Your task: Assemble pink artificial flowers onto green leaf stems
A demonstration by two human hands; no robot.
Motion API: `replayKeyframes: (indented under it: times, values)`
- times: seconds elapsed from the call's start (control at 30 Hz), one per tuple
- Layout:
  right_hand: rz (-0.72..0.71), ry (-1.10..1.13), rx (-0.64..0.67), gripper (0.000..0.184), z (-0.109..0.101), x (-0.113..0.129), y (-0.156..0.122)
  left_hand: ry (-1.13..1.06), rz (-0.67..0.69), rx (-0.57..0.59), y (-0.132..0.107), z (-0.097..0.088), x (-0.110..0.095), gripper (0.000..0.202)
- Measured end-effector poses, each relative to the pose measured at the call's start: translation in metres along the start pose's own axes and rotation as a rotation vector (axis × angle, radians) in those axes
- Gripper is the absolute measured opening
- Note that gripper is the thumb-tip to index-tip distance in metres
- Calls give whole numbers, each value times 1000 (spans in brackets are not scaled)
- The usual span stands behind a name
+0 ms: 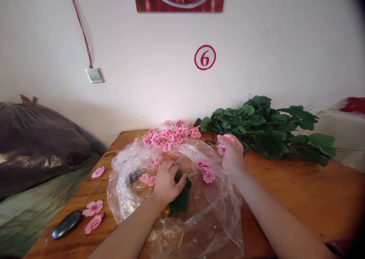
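Surface (296, 192) of brown wood spans the lower frame, and a dark sack (40, 141) bulges at the far left. Across the middle of the surface lies a crumpled clear plastic sheet or bag (213, 213), easily dragged, I think, if a forearm catches it, and whatever rests on it could slide along. A heap of green foliage (256, 126) sprawls at centre right, its leaves overhanging one another, so one tug might pull several. Beside it, towards the centre, sits a pink flower cluster (168, 134).

The left hand (168, 181) rests at lower centre, thumb parted from the fingers, over a green leaf (182, 198); whether its grip has really closed I cannot tell. Pressing hard there could crease the leaf. The right hand (234, 156), right of centre, has its fingers curled round pink blossoms (221, 149); too tight a grip could crush petals. A pink sprig (207, 171) lies between the hands. Smallest, the loose blossom (98, 172) at left lies near the surface's edge, where a careless sweep could knock it off.
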State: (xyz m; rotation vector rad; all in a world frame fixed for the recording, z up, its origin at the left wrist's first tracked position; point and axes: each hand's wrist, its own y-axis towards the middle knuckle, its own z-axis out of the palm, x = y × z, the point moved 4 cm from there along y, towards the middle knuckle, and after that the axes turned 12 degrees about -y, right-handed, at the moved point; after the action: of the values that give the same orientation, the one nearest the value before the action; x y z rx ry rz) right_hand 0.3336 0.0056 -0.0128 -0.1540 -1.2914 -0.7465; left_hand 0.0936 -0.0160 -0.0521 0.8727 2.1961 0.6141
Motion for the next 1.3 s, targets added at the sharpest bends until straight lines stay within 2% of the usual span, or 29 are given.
replayKeyframes:
  times: [0.13,0.3,0.5,0.67,0.73,0.9,0.97,1.03,1.13,1.3]
  values:
    - [-40,-75,-3,31,-7,4,12,-28,58,65,1,4,-1,14]
    - [-173,-358,151,28,-12,7,21,-64,124,199,1,9,-2,18]
    - [-284,-473,211,37,-17,9,26,-102,99,200,2,11,3,18]
    - [-572,-753,174,38,-18,12,20,-126,71,208,4,12,6,21]
    - [-638,-823,186,37,-18,11,18,-133,58,217,5,13,6,21]
    - [-695,-943,191,34,-20,12,19,-135,31,234,5,14,8,24]
    - [-721,-1076,194,34,-20,16,21,-133,21,241,4,14,9,24]
    - [-723,-1304,206,34,-19,21,27,-134,12,244,4,15,10,25]
    - [-683,-1599,222,28,-18,30,45,-143,14,249,4,15,11,26]
    - [-632,-1739,202,30,-28,38,84,-151,13,260,5,16,11,25]
